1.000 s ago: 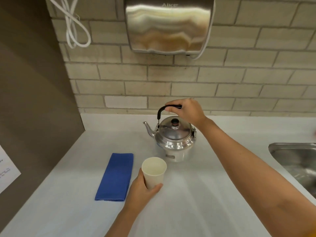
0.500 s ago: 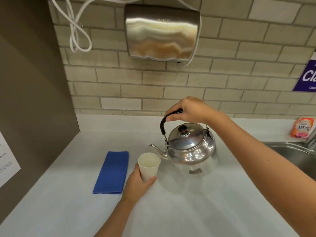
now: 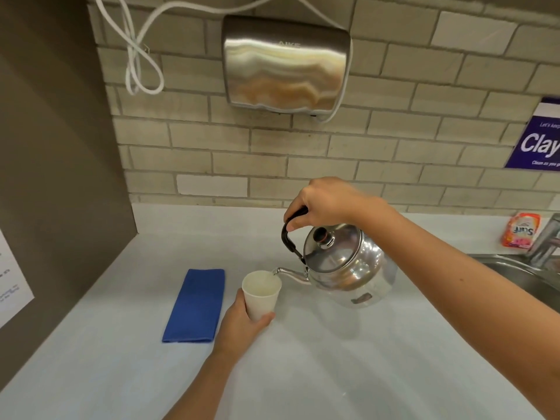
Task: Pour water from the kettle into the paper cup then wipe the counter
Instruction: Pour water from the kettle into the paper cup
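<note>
- Presently, the kettle (image 3: 345, 262) is held off the worktop (image 3: 318, 359) by the right hand (image 3: 328, 201), whose fingers are curled tightly around the black handle (image 3: 289, 234).
- The kettle is seen tilted toward the left, lid (image 3: 331, 248) still seated, with its spout (image 3: 288, 271) lowered to the rim of the paper cup (image 3: 261, 295).
- A thin stream of water is seen passing from the spout tip into the cup's mouth; how full the cup is cannot be told.
- The paper cup is gripped by the left hand (image 3: 242, 325), the thumb and fingers wrapped around its lower half; whether its base rests on the worktop is hidden by the hand.
- A blue cloth (image 3: 195, 306), folded into a long rectangle, is laid flat on the worktop just to the left of the cup, untouched by either hand.
- A steel sink (image 3: 521, 275) is set into the worktop at the right edge, with a tap (image 3: 545, 241) beside it and an orange sachet (image 3: 521, 230) propped near the wall behind.
- A metal hand dryer (image 3: 286, 63) is mounted on the brick wall above, with a white cable (image 3: 142, 65) looped to its left.
- A purple sign (image 3: 538, 140) is fixed to the wall at the far right, and is partly cut off by the frame.
</note>
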`<state>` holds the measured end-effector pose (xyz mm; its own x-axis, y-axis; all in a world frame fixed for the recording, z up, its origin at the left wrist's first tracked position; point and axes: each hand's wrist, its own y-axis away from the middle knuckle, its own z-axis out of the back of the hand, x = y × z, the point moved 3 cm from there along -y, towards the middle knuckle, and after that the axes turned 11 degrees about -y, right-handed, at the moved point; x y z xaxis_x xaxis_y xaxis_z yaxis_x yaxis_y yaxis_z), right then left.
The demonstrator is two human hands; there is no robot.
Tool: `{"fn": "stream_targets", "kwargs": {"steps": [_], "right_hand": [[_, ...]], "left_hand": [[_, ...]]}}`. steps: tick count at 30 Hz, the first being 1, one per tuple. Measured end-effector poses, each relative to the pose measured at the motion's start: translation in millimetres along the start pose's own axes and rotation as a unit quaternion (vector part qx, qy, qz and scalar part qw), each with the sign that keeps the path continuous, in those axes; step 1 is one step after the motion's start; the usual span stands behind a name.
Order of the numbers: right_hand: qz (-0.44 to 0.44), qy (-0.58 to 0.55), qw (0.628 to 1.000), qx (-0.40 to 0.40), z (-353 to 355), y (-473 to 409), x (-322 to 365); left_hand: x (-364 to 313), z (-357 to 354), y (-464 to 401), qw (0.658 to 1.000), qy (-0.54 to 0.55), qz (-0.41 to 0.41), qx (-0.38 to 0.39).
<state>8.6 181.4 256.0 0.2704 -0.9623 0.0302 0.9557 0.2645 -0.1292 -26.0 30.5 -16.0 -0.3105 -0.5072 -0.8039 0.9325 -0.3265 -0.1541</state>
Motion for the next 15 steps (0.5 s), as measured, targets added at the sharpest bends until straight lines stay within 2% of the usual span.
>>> {"fn": "stream_targets", "kwargs": {"steps": [15], "right_hand": [[0.036,0.027,0.999,0.017,8.1,-3.8,13.7]], "left_hand": [[-3.1,1.1,0.6,1.000,0.004,-0.002,-0.010]]}}
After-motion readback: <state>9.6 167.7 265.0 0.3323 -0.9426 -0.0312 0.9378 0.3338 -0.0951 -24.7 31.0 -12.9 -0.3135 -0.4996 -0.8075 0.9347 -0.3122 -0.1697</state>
